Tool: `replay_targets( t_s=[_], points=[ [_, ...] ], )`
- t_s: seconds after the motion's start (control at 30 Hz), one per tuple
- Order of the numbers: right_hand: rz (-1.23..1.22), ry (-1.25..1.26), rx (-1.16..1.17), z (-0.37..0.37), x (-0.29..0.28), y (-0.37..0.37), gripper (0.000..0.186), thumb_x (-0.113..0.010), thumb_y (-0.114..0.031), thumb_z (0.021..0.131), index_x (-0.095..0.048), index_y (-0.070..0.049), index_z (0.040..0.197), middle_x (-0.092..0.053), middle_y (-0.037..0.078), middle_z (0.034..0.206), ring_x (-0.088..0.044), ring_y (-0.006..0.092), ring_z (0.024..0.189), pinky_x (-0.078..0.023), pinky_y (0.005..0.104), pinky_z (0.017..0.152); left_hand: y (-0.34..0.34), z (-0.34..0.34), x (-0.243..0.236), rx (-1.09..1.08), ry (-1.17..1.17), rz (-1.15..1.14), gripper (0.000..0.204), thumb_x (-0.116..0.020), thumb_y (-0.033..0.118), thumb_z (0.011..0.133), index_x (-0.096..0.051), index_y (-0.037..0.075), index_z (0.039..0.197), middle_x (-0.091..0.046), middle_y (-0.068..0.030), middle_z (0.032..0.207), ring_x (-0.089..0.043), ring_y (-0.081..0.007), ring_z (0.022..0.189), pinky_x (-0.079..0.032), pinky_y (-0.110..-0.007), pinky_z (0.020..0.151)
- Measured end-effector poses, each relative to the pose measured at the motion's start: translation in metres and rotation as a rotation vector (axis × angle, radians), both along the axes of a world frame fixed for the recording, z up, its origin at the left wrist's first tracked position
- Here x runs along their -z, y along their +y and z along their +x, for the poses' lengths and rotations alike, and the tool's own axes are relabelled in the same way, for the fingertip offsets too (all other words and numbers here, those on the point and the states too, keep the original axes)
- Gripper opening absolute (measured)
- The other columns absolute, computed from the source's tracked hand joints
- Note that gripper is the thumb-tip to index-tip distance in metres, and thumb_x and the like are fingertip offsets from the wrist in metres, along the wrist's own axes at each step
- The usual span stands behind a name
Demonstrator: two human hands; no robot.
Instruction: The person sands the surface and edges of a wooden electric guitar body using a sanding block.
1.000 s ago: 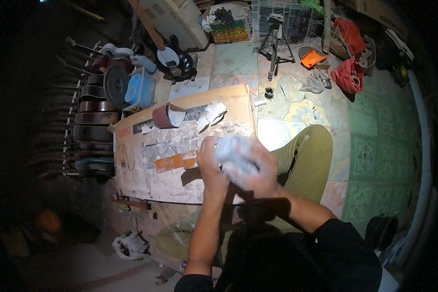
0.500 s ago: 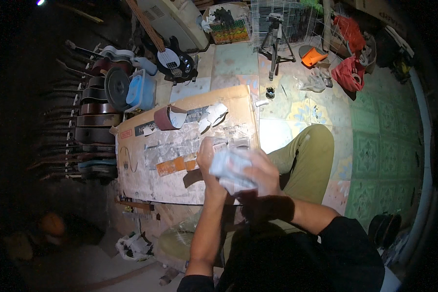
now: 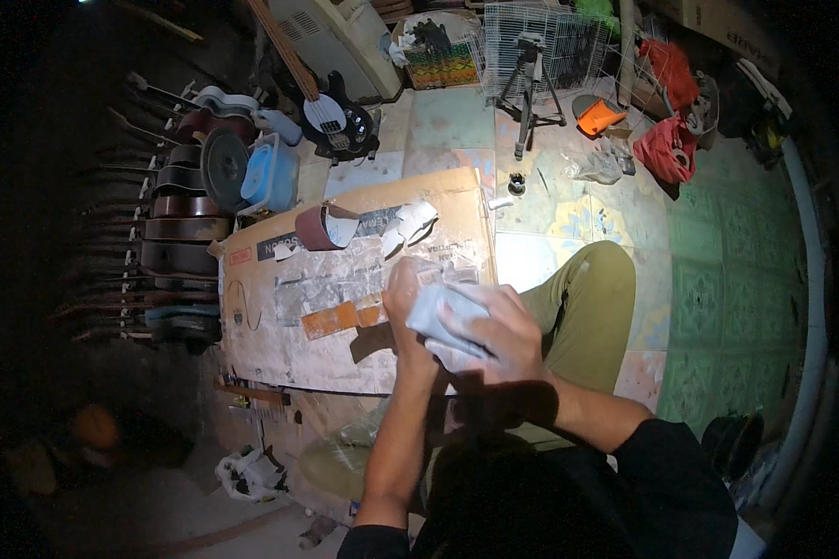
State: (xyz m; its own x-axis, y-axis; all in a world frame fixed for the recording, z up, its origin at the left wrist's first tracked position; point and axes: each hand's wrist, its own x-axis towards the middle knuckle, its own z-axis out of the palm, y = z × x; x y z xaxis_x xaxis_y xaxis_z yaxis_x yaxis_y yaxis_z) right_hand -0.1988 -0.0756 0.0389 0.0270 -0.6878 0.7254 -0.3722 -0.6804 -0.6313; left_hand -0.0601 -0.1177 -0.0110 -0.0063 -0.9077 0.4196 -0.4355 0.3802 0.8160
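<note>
My left hand (image 3: pixel 404 307) is wrapped round a dusty greyish object (image 3: pixel 427 274), mostly hidden, above the cardboard sheet (image 3: pixel 252 345). My right hand (image 3: pixel 503 335), blurred, grips a pale blue-grey block (image 3: pixel 438 312) over that object, close against my left hand. On the cardboard lie a curled maroon sandpaper strip (image 3: pixel 312 228), torn white paper scraps (image 3: pixel 410 222) and a dusty orange strip (image 3: pixel 329 321) with a dark piece beside it.
Guitars (image 3: pixel 182 228) stand racked at the left, near blue containers (image 3: pixel 261 177) and a black bass (image 3: pixel 331 121). A tripod (image 3: pixel 529 79) stands before a wire cage (image 3: pixel 569 47). Red bags (image 3: pixel 667 149) and an orange scoop (image 3: pixel 598 116) lie at the back right, beyond my bent leg (image 3: pixel 592 317).
The pale block in my right hand shifts slightly back and forth over the object in my left hand, sitting a little lower now than a second ago. Both hands keep their grip.
</note>
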Motion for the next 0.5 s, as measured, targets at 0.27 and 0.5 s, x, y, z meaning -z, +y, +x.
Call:
replay_targets(
  t_s=[0.27,0.5],
  points=[
    [0.025,-0.062,0.009,0.002,-0.001,0.001,0.033,-0.078,-0.014,0.077,-0.068,-0.001,0.105,-0.067,0.016,0.101,-0.064,0.0316,0.092,-0.051,0.036,0.081,-0.002,0.008,0.006,-0.044,-0.091,0.044,0.031,-0.064,0.027,0.081,-0.058,-0.001,0.092,-0.059,-0.0201,0.082,-0.061,-0.0395,0.08,-0.047,-0.044,0.07],
    [0.064,-0.142,-0.012,0.006,0.006,0.0,0.026,-0.078,-0.015,0.075,-0.069,-0.004,0.097,-0.066,0.017,0.1,-0.063,0.0323,0.09,-0.05,0.0396,0.079,-0.001,0.005,0.008,-0.024,0.049,0.009,0.033,-0.062,0.029,0.084,-0.056,-0.003,0.09,-0.059,-0.019,0.081,-0.06,-0.0395,0.077,-0.046,-0.045,0.067]
  ],
)
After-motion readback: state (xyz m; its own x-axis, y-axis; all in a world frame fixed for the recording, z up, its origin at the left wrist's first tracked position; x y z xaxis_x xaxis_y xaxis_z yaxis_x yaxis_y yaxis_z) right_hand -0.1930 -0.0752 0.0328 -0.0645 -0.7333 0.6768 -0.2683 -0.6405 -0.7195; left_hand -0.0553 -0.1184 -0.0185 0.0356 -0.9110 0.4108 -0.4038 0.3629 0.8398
